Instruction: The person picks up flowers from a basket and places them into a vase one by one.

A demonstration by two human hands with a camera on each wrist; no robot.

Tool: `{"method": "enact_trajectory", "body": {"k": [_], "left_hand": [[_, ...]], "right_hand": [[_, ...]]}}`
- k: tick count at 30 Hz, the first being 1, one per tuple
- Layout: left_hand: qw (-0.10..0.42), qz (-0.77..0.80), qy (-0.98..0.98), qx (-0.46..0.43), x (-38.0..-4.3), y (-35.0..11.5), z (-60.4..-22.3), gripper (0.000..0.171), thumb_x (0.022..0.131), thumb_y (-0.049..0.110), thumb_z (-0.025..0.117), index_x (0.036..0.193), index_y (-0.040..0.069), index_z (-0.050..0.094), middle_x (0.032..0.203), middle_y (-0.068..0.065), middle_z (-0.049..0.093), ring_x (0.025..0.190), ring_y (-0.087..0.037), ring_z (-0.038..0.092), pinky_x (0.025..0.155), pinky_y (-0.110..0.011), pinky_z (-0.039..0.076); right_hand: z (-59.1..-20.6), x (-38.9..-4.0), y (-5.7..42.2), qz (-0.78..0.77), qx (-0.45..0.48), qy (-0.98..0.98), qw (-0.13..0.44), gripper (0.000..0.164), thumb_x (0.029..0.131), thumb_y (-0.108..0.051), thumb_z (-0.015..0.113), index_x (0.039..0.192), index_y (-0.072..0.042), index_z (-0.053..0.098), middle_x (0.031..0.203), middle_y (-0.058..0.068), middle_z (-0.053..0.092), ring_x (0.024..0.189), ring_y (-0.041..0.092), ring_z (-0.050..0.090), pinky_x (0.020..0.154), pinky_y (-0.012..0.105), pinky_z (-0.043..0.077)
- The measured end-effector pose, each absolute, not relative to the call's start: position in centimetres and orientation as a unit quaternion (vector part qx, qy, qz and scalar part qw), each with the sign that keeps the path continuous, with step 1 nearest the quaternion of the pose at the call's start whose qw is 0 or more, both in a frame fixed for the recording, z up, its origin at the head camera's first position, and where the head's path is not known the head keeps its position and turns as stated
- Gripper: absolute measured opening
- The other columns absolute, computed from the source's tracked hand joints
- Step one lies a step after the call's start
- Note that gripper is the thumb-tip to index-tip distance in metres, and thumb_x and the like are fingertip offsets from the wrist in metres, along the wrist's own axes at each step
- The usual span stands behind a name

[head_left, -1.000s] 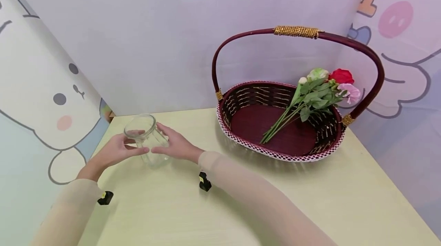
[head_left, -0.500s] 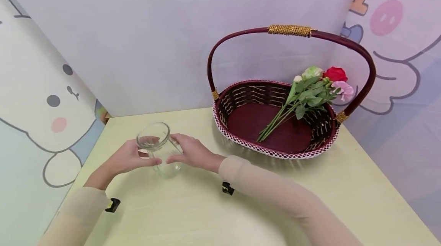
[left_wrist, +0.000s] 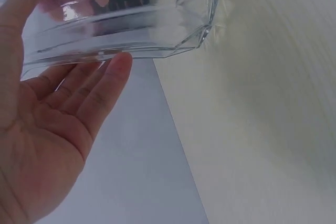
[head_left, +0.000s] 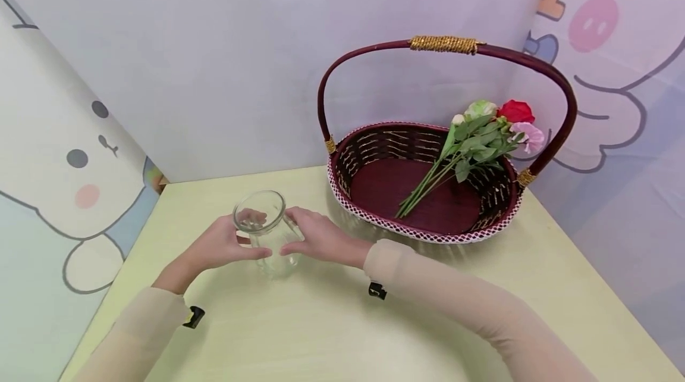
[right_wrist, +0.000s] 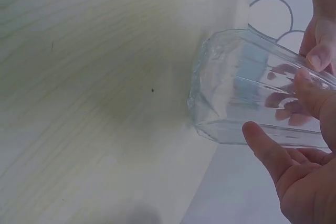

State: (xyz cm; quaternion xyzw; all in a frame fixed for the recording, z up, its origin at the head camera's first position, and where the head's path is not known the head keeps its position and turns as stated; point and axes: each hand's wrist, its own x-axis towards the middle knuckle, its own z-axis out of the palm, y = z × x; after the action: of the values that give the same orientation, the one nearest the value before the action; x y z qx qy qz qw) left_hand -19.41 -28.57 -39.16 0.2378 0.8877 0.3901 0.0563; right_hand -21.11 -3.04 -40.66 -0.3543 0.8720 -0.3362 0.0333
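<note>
A clear glass vase [head_left: 275, 236] with a wide round rim is held upright between both hands, left of the basket in the head view. My left hand [head_left: 222, 245] grips its left side, thumb in front and fingers behind. From the right, my right hand [head_left: 323, 239] grips it the same way. In the left wrist view, fingertips touch the faceted glass wall of the vase [left_wrist: 157, 22], close over the table. The right wrist view shows the base of the vase [right_wrist: 226, 90] near the tabletop, with fingers seen through the glass.
A dark red woven basket [head_left: 407, 233] with a tall arched handle [head_left: 444, 44] stands to the right. Artificial flowers [head_left: 495, 132] lie in it, stems toward the front left and heads over the right rim. Behind the table [head_left: 289, 334] hangs a pale curtain [head_left: 225, 72].
Both hands have carried the vase to the right and slightly toward the front, nearer the basket. The view has shifted a little; the basket and flowers stay put.
</note>
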Motion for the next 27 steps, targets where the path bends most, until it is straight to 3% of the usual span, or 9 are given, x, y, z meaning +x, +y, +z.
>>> {"method": "enact_trajectory", "body": {"k": [11,27], "left_hand": [[0.037,0.375,0.896,0.234,-19.8,-27.0,-39.2,0.070,0.077,0.037,0.091,0.131,0.009,0.056,0.133,-0.012,0.062,0.116,-0.028,0.064,0.081,-0.033,0.063],[0.045,0.376,0.897,0.227,-19.7,-26.8,-38.9,0.072,0.077,0.040,0.090,0.134,0.012,0.054,0.133,-0.011,0.062,0.116,-0.028,0.063,0.080,-0.030,0.063]], "right_hand": [[-40.3,-21.7,-1.9,-0.293,-0.373,0.880,0.032,0.078,0.089,-0.036,0.077,0.149,-0.003,0.040,0.142,0.013,0.057,0.130,0.025,0.056,0.109,0.032,0.047],[-39.3,-21.3,-1.3,-0.219,-0.383,0.897,0.035,0.083,0.095,-0.034,0.074,0.158,-0.003,0.029,0.148,0.014,0.052,0.131,0.026,0.055,0.107,0.035,0.049]]}}
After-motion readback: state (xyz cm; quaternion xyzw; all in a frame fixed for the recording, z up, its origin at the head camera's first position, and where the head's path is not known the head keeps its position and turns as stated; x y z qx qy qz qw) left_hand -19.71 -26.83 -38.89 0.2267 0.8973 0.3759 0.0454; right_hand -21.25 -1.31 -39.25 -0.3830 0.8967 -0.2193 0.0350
